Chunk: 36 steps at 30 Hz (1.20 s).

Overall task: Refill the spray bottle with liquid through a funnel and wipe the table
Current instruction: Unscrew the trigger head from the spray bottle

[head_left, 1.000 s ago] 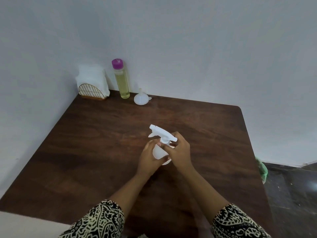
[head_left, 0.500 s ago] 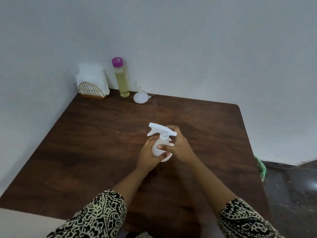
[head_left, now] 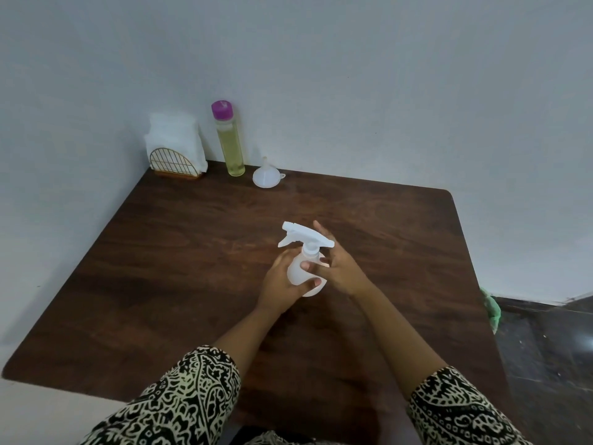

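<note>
At the middle of the dark wooden table [head_left: 192,284], we logged the following.

Item 1: white spray bottle [head_left: 296,271], upright, trigger head [head_left: 298,234] seated on the neck with the nozzle pointing left. The fill level could not be seen through the plastic.

Item 2: left hand [head_left: 279,284], curled round the bottle's body from the left and gripping it.

Item 3: right hand [head_left: 343,268], against the neck on the right. Its fingers [head_left: 318,227] were spread and mostly straight behind the trigger head, closed on nothing we could make out.

Step judged in hand: unscrewing the trigger head, not yet off. We would advise:
- keeping the body pinned to the table with the left hand;
- closing the right fingers on the collar under the trigger, not on the lever;
- lifting the head straight up, since a dip tube probably hangs below it.

Item 4: clear funnel [head_left: 265,178], mouth down at the far edge.

Item 5: tall clear bottle of yellow liquid [head_left: 231,146] with a purple cap, just left of the funnel.

Item 6: gold wire napkin holder [head_left: 175,162] with white tissues, in the far left corner.

Markings: we read no brand, label or writing on any item.
</note>
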Available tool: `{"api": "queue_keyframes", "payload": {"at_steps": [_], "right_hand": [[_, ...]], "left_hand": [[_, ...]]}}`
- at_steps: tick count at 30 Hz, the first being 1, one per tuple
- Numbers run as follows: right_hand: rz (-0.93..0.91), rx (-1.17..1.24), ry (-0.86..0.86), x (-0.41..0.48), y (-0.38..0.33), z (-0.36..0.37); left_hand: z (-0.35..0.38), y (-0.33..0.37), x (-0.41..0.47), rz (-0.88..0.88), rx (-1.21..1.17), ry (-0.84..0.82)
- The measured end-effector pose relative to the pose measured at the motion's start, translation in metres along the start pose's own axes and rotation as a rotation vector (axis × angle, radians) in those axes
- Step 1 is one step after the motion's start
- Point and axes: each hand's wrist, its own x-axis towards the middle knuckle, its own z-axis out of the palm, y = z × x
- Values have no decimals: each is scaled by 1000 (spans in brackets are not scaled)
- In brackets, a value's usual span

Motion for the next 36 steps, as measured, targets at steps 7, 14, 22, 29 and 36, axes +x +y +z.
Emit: {"api": "queue_keyframes", "payload": {"at_steps": [7,14,22,29,36], "right_hand": [[-81,7,602,-3,-8,37],[-49,71,326,-1,1,14],[-53,-40,354,-5,-3,15],[-110,-98,552,1,-10,31],[-82,103,212,-4,2,9]], "left_hand": [[1,-3,1,11,7,-5],[-3,-8,6,-29,7,-54],[-7,-1,4,-11,-37,-54],[-7,-2,4,14,-25,-53],[-6,-8,6,-34,-40,-73]]}}
